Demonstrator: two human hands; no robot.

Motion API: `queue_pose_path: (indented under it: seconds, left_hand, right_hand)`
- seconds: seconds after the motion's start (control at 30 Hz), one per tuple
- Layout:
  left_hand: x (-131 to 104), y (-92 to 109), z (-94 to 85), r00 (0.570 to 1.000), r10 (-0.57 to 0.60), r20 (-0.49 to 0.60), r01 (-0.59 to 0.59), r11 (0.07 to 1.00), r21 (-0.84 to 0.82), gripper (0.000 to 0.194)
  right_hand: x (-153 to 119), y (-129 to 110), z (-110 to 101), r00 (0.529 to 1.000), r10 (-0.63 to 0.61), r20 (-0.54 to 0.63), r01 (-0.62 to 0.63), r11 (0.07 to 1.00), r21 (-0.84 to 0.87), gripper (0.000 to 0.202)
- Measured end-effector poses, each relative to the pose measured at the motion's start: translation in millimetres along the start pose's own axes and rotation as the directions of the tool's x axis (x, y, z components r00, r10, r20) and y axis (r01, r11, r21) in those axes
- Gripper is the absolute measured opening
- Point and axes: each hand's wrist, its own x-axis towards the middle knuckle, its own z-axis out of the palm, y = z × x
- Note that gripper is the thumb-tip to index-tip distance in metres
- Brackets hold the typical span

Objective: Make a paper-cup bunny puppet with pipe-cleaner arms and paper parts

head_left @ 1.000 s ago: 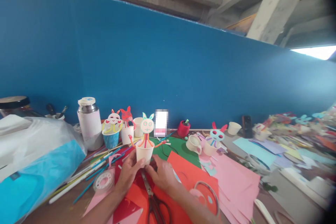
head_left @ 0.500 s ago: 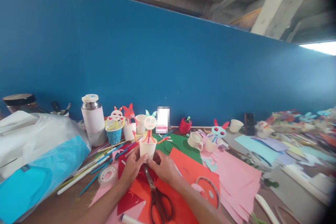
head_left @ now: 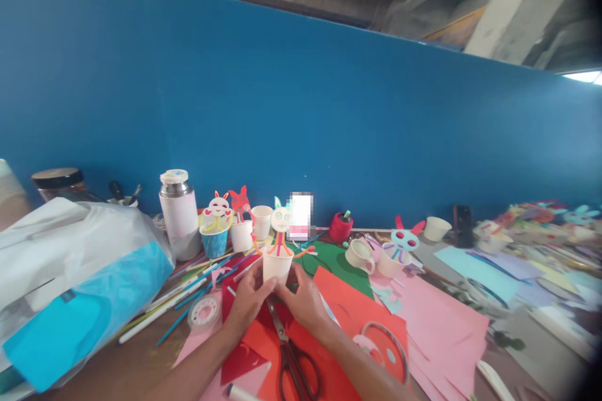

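Note:
A white paper cup (head_left: 277, 264) stands upright between my two hands. Out of it rises a paper rabbit figure (head_left: 281, 219) with a pale face, mint-edged ears and thin orange and red strip arms spread to the sides. My left hand (head_left: 251, 293) is wrapped round the cup's left side, thumb at its front. On the other side my right hand (head_left: 301, 297) grips the cup, its thumb near the base. Just below the hands lie black-handled scissors (head_left: 288, 341), on red paper (head_left: 256, 341), their tips partly under the fingers.
Several finished cup figures, such as a blue cup (head_left: 215, 242), stand by the wall beside a thermos (head_left: 179, 216). A tape roll (head_left: 204, 312) and sticks (head_left: 162, 310) lie left, near a plastic bag (head_left: 117, 250). Pink paper (head_left: 437, 326) and a white mug (head_left: 360, 255) are right.
The view has turned slightly left, so everything sits a little further right in the picture. Both hands keep the same hold on the cup.

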Motion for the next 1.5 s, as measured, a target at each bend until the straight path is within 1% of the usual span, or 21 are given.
queue_pose_path:
  seconds: [0.1,0.2,0.33,0.47,0.57,0.63,0.67,0.73,0.77,0.83,0.87,0.93,1.03,1.2,1.37,1.5]
  left_hand:
    - [0,3,1.1,1.000,0.021,-0.004,-0.021,1.000,-0.010,0.049]
    - [-2,5,1.9,1.000,0.021,-0.018,-0.021,1.000,-0.007,0.042]
    - [-4,4,0.6,0.991,0.005,-0.131,0.003,0.998,0.067,0.026]
    - [-3,0,-4.7,0.971,0.080,-0.223,-0.037,0.981,0.191,0.019]
    - [-4,6,-6.6,0.957,0.122,-0.262,-0.046,0.959,0.278,0.016]
    - [-8,13,-5.4,0.954,0.195,-0.229,-0.101,0.925,0.365,0.014]
    - [-11,16,-4.2,0.950,0.252,-0.182,-0.157,0.894,0.419,0.013]
    - [-17,19,-1.7,0.929,0.370,-0.009,-0.313,0.800,0.512,0.012]
    - [-20,19,-0.7,0.905,0.417,0.083,-0.392,0.742,0.544,0.012]
    - [-24,15,0.2,0.847,0.467,0.253,-0.519,0.628,0.580,0.012]
    - [-26,12,0.1,0.822,0.475,0.314,-0.561,0.580,0.591,0.011]
    - [-26,8,-0.7,0.790,0.470,0.394,-0.607,0.512,0.607,0.009]
    - [-26,4,-2.1,0.778,0.455,0.433,-0.622,0.470,0.626,0.010]
    - [-24,2,-2.0,0.791,0.440,0.426,-0.608,0.486,0.628,0.011]
    - [-22,1,-1.5,0.794,0.451,0.407,-0.603,0.508,0.615,0.013]
    - [-21,1,-1.2,0.799,0.454,0.393,-0.597,0.530,0.602,0.012]
  right_hand:
    - [2,1,0,1.000,-0.010,-0.017,0.009,1.000,-0.011,0.036]
    - [4,4,0,1.000,-0.001,-0.025,0.001,1.000,-0.014,0.034]
    - [6,9,-2,0.998,0.011,-0.057,-0.012,1.000,-0.013,0.035]
    - [8,10,-4,0.997,0.009,-0.080,-0.010,1.000,-0.016,0.037]
    - [9,9,-4,0.996,0.002,-0.085,-0.004,1.000,-0.023,0.037]
    - [10,9,-4,0.996,-0.009,-0.084,0.006,0.999,-0.031,0.038]
    - [12,9,-4,0.997,-0.013,-0.082,0.010,0.999,-0.040,0.038]
    - [16,10,-5,0.998,-0.019,-0.066,0.014,0.998,-0.067,0.038]
    - [19,10,-5,0.998,-0.022,-0.059,0.017,0.997,-0.082,0.038]
    - [27,9,-4,0.998,-0.029,-0.054,0.024,0.994,-0.105,0.038]
    - [32,8,-3,0.998,-0.034,-0.054,0.028,0.993,-0.111,0.038]
    - [42,5,3,0.998,-0.040,-0.054,0.034,0.993,-0.110,0.038]
    - [56,1,17,0.998,-0.038,-0.039,0.035,0.996,-0.080,0.037]
    - [72,0,35,1.000,-0.020,-0.017,0.019,0.996,-0.088,0.041]
    - [78,4,38,1.000,-0.031,0.002,0.031,0.993,-0.111,0.040]
    - [77,8,36,0.999,-0.048,0.003,0.048,0.984,-0.170,0.039]
